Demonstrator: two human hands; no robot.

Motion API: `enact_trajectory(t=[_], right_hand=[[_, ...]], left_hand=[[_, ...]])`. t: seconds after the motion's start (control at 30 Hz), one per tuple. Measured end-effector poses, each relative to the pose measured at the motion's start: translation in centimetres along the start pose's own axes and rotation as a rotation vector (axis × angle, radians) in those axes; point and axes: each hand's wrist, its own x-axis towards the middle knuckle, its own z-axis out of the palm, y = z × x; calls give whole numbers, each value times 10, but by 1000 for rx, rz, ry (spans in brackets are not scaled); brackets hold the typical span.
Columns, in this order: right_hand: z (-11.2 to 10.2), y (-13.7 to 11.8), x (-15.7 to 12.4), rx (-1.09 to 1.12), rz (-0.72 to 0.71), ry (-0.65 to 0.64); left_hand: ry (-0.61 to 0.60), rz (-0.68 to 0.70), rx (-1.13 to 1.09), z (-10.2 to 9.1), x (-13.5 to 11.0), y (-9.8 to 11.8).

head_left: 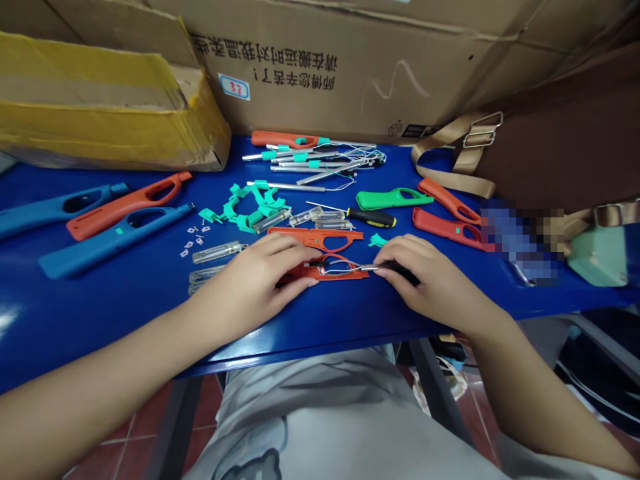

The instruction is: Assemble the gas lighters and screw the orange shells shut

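Observation:
My left hand (273, 270) grips an orange lighter casing half (340, 275) at its left end, the fingers covering that end. Thin white wires (340, 269) lie inside the casing around its trigger opening. Pinched in my right hand (423, 277) is a metal lighter tube (370, 267), its near end at the casing's right tip; a dark part shows under the fingers. Just behind lies the other orange casing half (315, 237). A loose teal trigger piece (379, 241) sits by my right fingertips. Clear fuel tanks (216, 252) lie beside my left hand.
Behind are several metal tubes with wires (310, 163), teal triggers (245, 210) and a yellow-black screwdriver (375, 217). Blue casings (117, 240) lie left; green (393, 198) and red casings (450, 230) lie right. Cardboard boxes (320, 100) and a brown bag (560, 133) border the blue table.

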Motion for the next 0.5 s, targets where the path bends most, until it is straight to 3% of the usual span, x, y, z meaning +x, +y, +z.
enact_trajectory(t=[0.23, 0.37, 0.5], right_hand=[[3, -25, 11, -177, -111, 96], [9, -41, 28, -260, -172, -28], [10, -46, 38, -191, -105, -140]], left_hand=[[25, 51, 19, 3, -1, 0], [21, 63, 30, 4, -5, -2], [11, 111, 65, 6, -7, -4]])
